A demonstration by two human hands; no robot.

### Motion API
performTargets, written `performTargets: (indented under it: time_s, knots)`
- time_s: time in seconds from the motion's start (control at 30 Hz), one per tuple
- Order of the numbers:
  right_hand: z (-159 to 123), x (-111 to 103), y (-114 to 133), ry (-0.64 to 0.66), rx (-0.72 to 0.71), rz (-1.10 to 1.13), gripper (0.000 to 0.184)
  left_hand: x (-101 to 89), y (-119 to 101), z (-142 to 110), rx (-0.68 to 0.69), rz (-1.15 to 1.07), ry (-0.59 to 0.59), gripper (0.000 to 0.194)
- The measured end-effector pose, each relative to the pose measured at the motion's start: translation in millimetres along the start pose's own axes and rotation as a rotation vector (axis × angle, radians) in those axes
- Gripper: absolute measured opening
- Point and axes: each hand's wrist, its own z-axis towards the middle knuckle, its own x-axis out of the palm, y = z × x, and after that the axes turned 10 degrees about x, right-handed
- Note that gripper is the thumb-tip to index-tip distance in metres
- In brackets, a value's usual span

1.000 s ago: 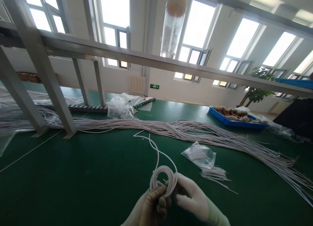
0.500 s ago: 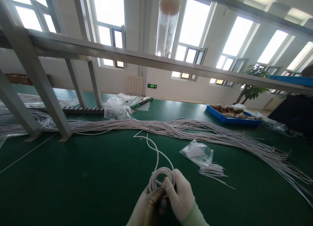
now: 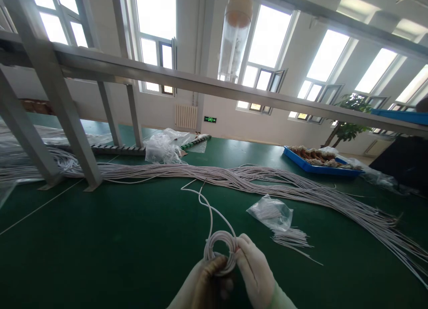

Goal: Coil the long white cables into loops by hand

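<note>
Low in the middle of the view, both gloved hands hold a small coil of white cable [image 3: 220,246]. My left hand [image 3: 203,284] grips the coil's lower edge with fingers curled shut. My right hand [image 3: 256,271] pinches the coil's right side. The cable's loose tail [image 3: 205,206] runs from the coil up across the green table [image 3: 117,237] toward a long bundle of white cables [image 3: 254,179].
A clear bag of thin white ties [image 3: 271,213] with loose ties [image 3: 294,240] lies right of the coil. A blue tray [image 3: 321,166] sits far right, crumpled plastic bags [image 3: 163,148] at the back. Metal frame legs [image 3: 67,117] stand at left, a rail overhead.
My right hand has closed in from the coil's right onto it. The coil looks a little tighter and the loose tail has shifted slightly left.
</note>
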Motion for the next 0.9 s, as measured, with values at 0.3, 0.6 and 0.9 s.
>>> performTargets:
  time_s: [0.3, 0.6, 0.9]
  knots:
    - [-0.9, -24.1, 5.1, 0.138, -0.034, -0.09, 0.039, -4.1, -23.4, -5.0, 0.759, 1.54, 0.046, 0.062]
    - [-11.8, -31.7, 1.0, 0.196, -0.061, -0.184, 0.047, 13.2, -32.1, -11.9, 0.478, 1.571, 0.364, 0.044]
    - [-21.9, -24.9, -2.6, 0.049, -0.092, -0.349, 0.046, 18.1, -22.7, -16.4, 0.371, 1.371, 0.311, 0.038]
